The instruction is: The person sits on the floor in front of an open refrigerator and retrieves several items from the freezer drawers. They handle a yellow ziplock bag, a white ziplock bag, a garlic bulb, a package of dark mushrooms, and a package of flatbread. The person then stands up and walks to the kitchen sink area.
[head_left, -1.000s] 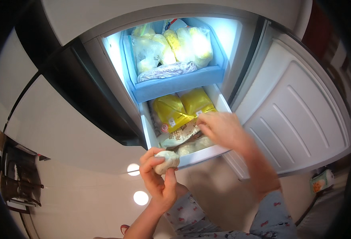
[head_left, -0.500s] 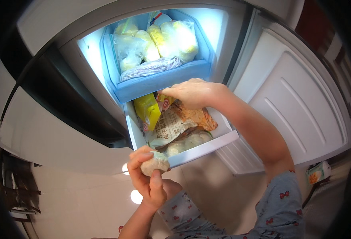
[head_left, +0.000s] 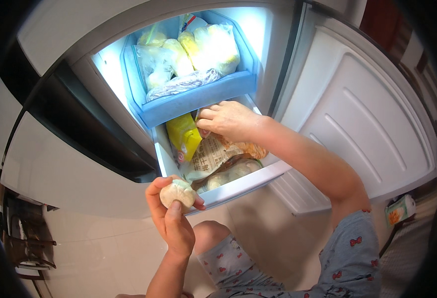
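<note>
My left hand (head_left: 171, 216) grips a pale, round bun-like piece of food (head_left: 177, 194) between thumb and fingers, in front of the lower drawer's left corner. My right hand (head_left: 228, 119) reaches into the back of the white lower drawer (head_left: 238, 187). Its fingers are bent down among the packets, and what they hold is hidden. Next to them lies a yellow packet (head_left: 182, 134). Below my right hand is a large cream and orange printed bag (head_left: 211, 156), partly covered by it. At the drawer's front, a clear bag (head_left: 233, 174) holds several pale round pieces.
Overhanging the lower drawer is a blue upper drawer (head_left: 198, 97) filled with clear bags of yellowish food (head_left: 213, 47). The freezer door (head_left: 362, 124) stands wide on the right. My bent knee (head_left: 211, 236) is below the drawer. A small white-and-green package (head_left: 400, 211) lies at the far right.
My left hand has moved slightly left with the bun-like piece. My right hand's fingers have bent further down among the packets at the back. The view has shifted a little.
</note>
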`<state>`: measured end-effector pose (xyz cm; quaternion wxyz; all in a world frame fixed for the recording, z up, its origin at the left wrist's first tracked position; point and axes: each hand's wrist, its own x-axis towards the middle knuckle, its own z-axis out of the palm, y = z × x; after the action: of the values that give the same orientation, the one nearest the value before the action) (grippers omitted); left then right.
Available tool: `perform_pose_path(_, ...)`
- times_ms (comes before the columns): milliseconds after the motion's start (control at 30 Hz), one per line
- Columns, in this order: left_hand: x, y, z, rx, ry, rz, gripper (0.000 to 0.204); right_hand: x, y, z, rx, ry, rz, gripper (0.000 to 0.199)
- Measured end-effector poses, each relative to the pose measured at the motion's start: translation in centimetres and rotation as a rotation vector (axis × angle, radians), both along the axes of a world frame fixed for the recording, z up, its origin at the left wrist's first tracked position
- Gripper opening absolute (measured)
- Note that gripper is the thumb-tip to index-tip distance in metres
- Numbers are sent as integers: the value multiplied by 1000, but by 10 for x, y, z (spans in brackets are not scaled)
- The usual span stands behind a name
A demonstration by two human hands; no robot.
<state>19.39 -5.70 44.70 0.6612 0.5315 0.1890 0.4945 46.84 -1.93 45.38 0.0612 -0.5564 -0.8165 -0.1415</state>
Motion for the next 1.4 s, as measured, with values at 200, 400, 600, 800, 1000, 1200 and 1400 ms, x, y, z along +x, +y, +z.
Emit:
perform_pose_path(200, 1, -3, 2, -16, 20, 8, 44, 17, 14, -26, 423, -282, 157, 19)
perform_pose_path(400, 1, -4, 3, 7, 55, -15, 44, -20, 45, -18, 446, -366, 69, 15)
perform_pose_path(600, -1, 1, 3, 20, 48, -57, 39, -93, 59, -15, -239, -30, -295, 30)
perform_pose_path(800, -3, 3, -3, 38, 7, -77, 40, -104, 22, -16, -447, 378, -325, 77)
perform_pose_path(1000, 0, 0, -2, 46, 53, -11, 43, -106, -9, -11, -571, 472, -350, 89)
perform_pose_path(1200, -4, 2, -2, 70, 55, -64, 42, -48, 18, -18, -420, 127, -513, 78)
perform_pose_path(1400, -7, 5, -3, 58, 7, -117, 39, -1, 14, -42, -381, -437, -719, 67)
